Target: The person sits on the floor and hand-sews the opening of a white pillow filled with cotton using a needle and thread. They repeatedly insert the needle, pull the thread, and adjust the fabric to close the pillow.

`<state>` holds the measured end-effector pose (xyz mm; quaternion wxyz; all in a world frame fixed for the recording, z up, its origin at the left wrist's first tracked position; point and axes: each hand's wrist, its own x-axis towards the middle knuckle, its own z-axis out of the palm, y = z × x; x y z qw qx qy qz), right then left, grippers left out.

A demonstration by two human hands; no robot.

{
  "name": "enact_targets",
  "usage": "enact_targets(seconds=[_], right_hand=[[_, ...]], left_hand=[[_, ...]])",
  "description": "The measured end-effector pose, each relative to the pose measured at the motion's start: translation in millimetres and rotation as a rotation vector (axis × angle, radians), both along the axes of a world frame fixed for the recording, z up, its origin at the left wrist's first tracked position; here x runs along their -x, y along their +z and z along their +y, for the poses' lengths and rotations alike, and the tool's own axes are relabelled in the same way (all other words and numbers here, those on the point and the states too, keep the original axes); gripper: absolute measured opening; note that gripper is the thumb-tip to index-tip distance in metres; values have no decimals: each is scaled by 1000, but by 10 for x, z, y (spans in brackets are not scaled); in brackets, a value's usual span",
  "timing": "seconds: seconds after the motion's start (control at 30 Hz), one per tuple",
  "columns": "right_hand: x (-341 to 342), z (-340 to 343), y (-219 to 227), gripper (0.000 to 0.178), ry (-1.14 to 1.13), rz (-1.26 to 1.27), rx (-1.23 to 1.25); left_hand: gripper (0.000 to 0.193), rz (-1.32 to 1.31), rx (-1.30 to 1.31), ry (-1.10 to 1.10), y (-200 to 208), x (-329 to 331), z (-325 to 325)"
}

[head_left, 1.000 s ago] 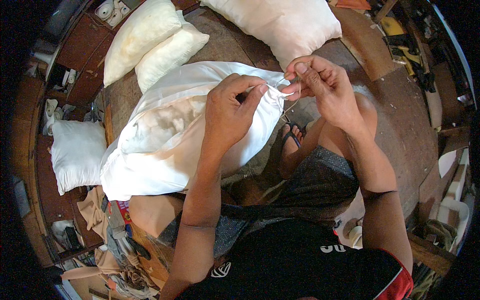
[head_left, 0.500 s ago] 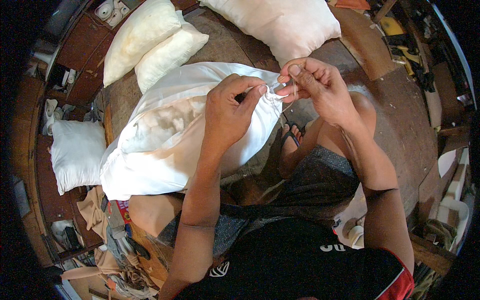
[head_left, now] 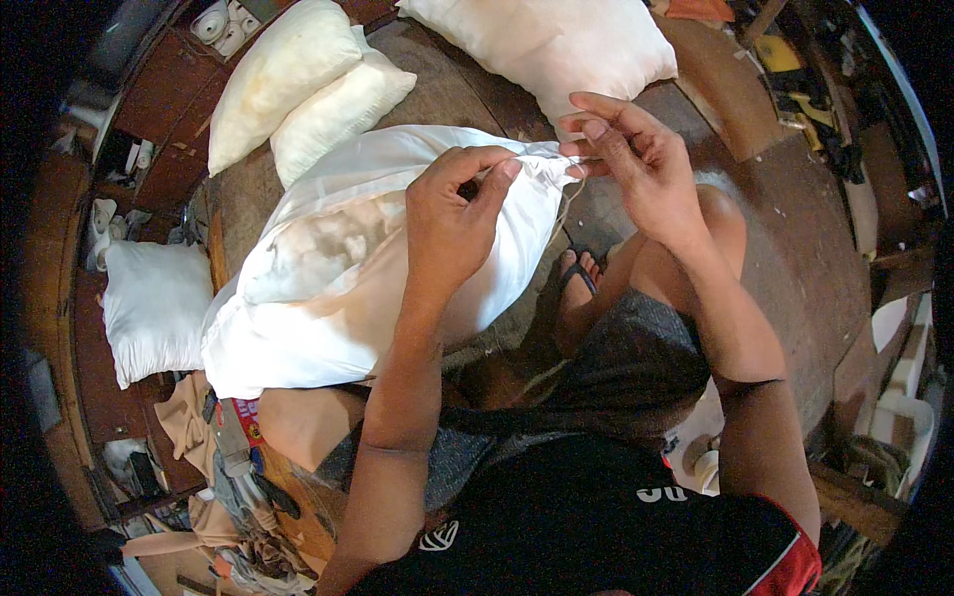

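Observation:
A large white pillow cover (head_left: 417,368) lies slanted before me, with white fibre stuffing (head_left: 333,243) showing through its long open slit. My left hand (head_left: 457,214) is closed, thumb and forefinger pinching the cloth near the gathered far-right end. At that gathered tip, my right hand (head_left: 641,174) has its lower fingers against the cloth, while its forefinger is raised. A thin pale thread (head_left: 564,214) hangs below the bunched end. Whether a needle is there, I cannot tell.
Two cream pillows (head_left: 283,79) lean together at the far left, and a bigger white pillow (head_left: 547,50) lies at the top. A small white pillow (head_left: 154,308) sits left. Cloth scraps (head_left: 229,517) pile at lower left. My bent leg and sandalled foot (head_left: 578,273) are beside the cover.
The thread that ran up by my right fingers now hangs below the gathered end. My right forefinger has lifted away from the thumb. My left hand has shifted slightly left.

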<state>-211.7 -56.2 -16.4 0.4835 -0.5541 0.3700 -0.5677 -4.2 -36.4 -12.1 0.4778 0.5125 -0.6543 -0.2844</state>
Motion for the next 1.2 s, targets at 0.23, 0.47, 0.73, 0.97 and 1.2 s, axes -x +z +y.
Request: enact_targets(seconds=[0.23,0.47,0.73,0.97,1.2], right_hand=[[114,0,53,23,-348,472,525],[-65,204,120,24,-241,743,671],[-158,241,84,18,-196,774,872],[-437,834,364,20,346,421,1057],[-184,1436,333,14,940,56,136]], left_hand=[[12,44,114,58,-117,59,-11],[9,39,160,40,-126,100,-25],[11,-17,163,29,-107,87,-44],[14,42,17,168,-235,24,-120],[18,108,-9,186,-193,-18,-135]])
